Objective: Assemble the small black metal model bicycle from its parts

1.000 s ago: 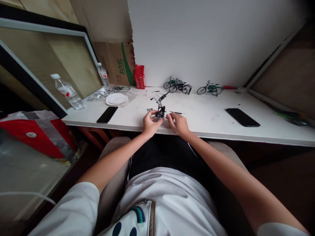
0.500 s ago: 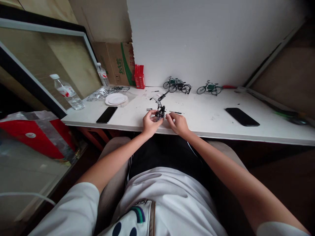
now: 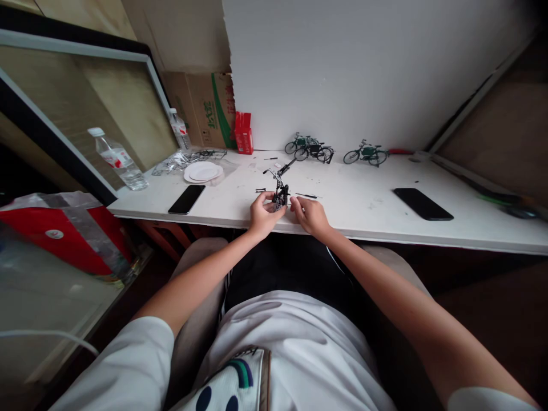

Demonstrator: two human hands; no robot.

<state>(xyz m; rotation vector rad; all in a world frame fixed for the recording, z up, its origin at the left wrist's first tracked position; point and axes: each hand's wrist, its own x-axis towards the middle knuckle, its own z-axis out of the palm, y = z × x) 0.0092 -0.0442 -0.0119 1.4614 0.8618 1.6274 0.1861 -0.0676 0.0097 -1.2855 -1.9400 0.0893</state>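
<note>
A black and silver model bicycle [image 3: 281,191] is held near the front edge of the white table, handlebars up and to the left. My left hand [image 3: 263,216] is closed around its lower part, thumb and fingers on either side. Just right of the bicycle, my right hand [image 3: 311,214] is pinched, fingertips close to the wheel; whatever lies between them is too small to make out. Behind the right hand lies a thin dark screwdriver-like tool [image 3: 306,196]. Left of the bicycle is a small black part [image 3: 261,190].
Green model bicycles [image 3: 314,150] [image 3: 366,153] stand along the wall. Phones lie left [image 3: 187,199] and right [image 3: 422,204]. Farther left are white plates [image 3: 201,172], a water bottle [image 3: 120,162] and wire-like parts [image 3: 208,153]. A red box [image 3: 244,134] stands by a cardboard carton [image 3: 201,111].
My right fingertips have drawn very slightly away from the model bicycle. The left hand keeps its hold, and the whole view has shifted a little.
</note>
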